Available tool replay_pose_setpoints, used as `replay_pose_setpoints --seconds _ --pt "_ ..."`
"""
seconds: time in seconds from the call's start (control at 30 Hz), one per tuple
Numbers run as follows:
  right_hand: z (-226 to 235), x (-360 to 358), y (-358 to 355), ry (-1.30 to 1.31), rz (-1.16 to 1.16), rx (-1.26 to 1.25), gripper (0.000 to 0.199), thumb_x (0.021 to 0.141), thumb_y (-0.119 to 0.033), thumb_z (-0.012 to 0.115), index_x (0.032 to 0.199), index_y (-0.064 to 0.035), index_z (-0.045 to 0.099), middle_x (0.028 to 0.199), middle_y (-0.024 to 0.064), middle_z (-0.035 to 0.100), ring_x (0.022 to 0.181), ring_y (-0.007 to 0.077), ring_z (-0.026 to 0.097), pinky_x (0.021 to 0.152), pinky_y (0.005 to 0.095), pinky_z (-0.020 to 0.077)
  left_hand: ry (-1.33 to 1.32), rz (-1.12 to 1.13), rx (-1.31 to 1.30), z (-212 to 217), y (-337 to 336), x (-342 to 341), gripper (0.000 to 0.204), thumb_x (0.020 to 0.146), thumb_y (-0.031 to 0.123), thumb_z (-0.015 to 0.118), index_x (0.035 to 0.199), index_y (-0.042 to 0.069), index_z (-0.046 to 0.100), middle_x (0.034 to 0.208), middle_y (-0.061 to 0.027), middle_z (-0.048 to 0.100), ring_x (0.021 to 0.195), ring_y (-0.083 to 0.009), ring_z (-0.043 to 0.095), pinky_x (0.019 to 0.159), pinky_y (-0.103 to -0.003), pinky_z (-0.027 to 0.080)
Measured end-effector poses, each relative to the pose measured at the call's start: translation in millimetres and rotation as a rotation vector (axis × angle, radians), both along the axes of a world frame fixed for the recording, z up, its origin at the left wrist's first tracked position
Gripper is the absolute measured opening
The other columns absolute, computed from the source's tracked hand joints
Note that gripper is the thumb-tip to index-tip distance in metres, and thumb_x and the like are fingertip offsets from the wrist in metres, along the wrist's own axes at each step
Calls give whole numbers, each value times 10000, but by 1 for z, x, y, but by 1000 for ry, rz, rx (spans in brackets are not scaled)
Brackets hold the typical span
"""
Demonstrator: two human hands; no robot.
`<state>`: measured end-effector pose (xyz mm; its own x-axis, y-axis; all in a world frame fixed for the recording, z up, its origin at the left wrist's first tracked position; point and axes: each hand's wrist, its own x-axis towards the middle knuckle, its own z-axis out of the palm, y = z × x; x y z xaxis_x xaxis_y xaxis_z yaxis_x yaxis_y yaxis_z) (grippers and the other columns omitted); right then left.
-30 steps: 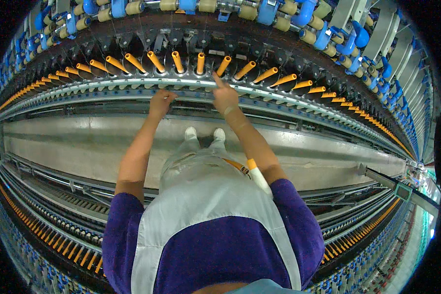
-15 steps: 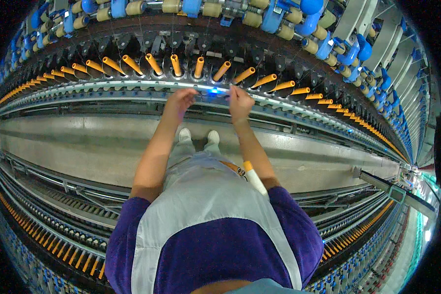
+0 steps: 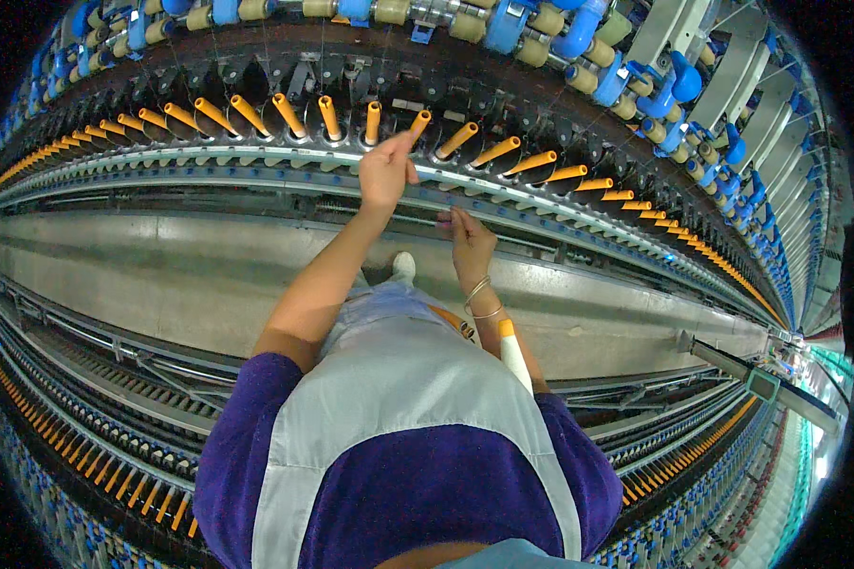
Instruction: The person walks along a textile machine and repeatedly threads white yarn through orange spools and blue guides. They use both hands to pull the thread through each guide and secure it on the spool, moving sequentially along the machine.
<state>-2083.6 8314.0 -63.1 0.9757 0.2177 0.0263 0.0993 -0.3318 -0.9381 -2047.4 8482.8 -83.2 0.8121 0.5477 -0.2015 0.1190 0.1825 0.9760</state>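
My left hand [image 3: 387, 174] reaches up to the row of spindles. Its fingers are at the lower part of an orange bobbin tube [image 3: 420, 123], with the thumb apart below; whether they grip the tube is hard to see. Lower and to the right, my right hand [image 3: 472, 248] is in front of the machine's rail [image 3: 531, 201], thumb and fingertips pinched together. Anything between those fingertips is too small to make out. A bobbin with white yarn and an orange tip [image 3: 513, 353] sticks up at my waist, beside a few orange tubes [image 3: 466, 328].
More orange tubes [image 3: 327, 118] stand in a long curved row along the spinning frame. Above them run blue arms [image 3: 508, 26] with pale rollers [image 3: 391, 10]. Behind me is a second frame with orange tubes [image 3: 152, 501]. A grey floor aisle [image 3: 161, 251] lies between.
My left hand has moved up and right to an orange tube. My right hand has dropped toward me, away from the rail. The blue light between my hands is gone from there.
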Motion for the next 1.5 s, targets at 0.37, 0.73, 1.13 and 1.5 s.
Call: replay_pose_setpoints --seconds 0.37,0.73,1.13,1.5 --pt "4 -18 -25 -457 98 -241 126 913 -52 528 984 -8 622 815 96 681 707 174 665 630 272 518 111 -437 18 -96 -4 -26 699 932 107 482 1483 219 66 669 -74 609 547 -140 587 487 -286 482" --pt "116 119 59 -953 212 -390 191 784 -14 556 950 -37 648 824 102 661 654 219 646 582 309 520 180 -544 37 -56 0 -43 287 912 171 561 1165 37 572 721 -31 619 608 -84 559 504 -227 437" --pt "16 48 42 817 340 600 219 908 -170 576 1070 -31 622 782 -23 545 628 50 437 515 194 353 72 -925 -719 69 82 -90 360 910 225 564 1217 38 544 709 36 507 583 -29 372 524 -178 309" --pt "275 102 115 -1425 62 -781 111 739 -123 702 848 -110 688 753 55 600 721 244 588 610 343 451 -546 -729 -94 101 65 -1 331 814 68 533 1144 59 556 764 3 566 646 -91 492 572 -231 398"
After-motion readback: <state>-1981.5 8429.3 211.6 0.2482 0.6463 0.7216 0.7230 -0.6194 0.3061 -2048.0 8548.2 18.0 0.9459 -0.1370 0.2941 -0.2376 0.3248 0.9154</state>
